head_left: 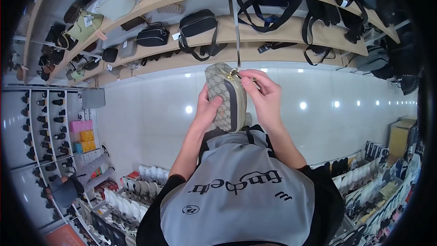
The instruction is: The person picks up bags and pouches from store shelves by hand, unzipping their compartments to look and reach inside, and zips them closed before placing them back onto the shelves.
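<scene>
A beige patterned bag [221, 114] with a dark band along its side and a gold zipper is held up in front of my chest. My left hand [209, 108] grips it from the left, thumb pressed on its patterned face. At the bag's upper right corner, my right hand [265, 94] has thumb and fingers pinched together beside the gold hardware [233, 71]. A small gold piece shows between those fingers, and I cannot tell whether it is the zipper pull or a clasp.
Ahead, wooden shelves [291, 29] carry several bags, including a black crossbody bag [198, 23] with a hanging strap. Shoe racks [50, 123] line the left wall, where a person [73, 187] stands. White shoes [125, 205] fill low racks behind me. Glossy floor tiles [309, 123] reflect ceiling lights.
</scene>
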`<state>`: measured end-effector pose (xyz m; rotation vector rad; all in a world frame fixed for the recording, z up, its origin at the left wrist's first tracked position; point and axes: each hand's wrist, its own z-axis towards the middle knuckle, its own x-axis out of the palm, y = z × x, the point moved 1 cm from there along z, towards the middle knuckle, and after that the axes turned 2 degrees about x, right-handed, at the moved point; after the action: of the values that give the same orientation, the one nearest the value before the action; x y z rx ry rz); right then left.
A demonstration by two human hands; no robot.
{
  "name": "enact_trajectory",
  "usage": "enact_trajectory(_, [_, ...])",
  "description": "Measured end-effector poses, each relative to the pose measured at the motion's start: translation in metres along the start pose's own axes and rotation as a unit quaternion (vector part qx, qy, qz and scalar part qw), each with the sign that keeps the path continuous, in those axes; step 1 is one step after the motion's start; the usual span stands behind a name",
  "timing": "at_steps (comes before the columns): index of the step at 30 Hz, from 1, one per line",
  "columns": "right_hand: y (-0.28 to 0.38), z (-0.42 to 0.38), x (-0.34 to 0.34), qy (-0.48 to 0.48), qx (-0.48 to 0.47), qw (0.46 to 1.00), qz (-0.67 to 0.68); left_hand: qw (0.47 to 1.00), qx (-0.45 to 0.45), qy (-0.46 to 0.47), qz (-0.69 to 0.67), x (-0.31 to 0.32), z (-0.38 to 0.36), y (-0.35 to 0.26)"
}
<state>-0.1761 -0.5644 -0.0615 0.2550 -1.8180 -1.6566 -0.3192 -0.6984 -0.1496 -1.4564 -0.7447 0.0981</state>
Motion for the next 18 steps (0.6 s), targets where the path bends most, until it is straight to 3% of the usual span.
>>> enact_trajectory(3, [-0.003,-0.016,0.004,-0.049,-0.09,0.983,-0.154,0.997,-0.051,-0.045,-0.048,0.003,-0.003,-0.005])
enact_trajectory(6, [0.0,-0.017,0.007,0.006,-0.358,0.864,-0.353,0.979,-0.129,-0.089,-0.129,-0.003,-0.003,-0.005])
enact_trajectory(9, [0.0,-0.032,0.014,0.106,-0.403,0.826,-0.38,0.934,-0.208,-0.096,-0.272,-0.006,0.007,-0.042])
enact_trajectory(13, [-0.002,-0.059,0.021,0.18,-0.345,0.83,-0.399,0.939,-0.215,-0.078,-0.255,-0.032,0.02,-0.043])
enact_trajectory(16, [-0.011,-0.06,0.013,0.206,-0.242,0.904,-0.287,0.958,-0.195,-0.055,-0.204,-0.033,0.013,-0.037])
enact_trajectory(18, [-0.017,-0.055,0.029,0.077,-0.119,0.958,-0.248,0.962,-0.199,-0.041,-0.181,-0.029,0.008,-0.037])
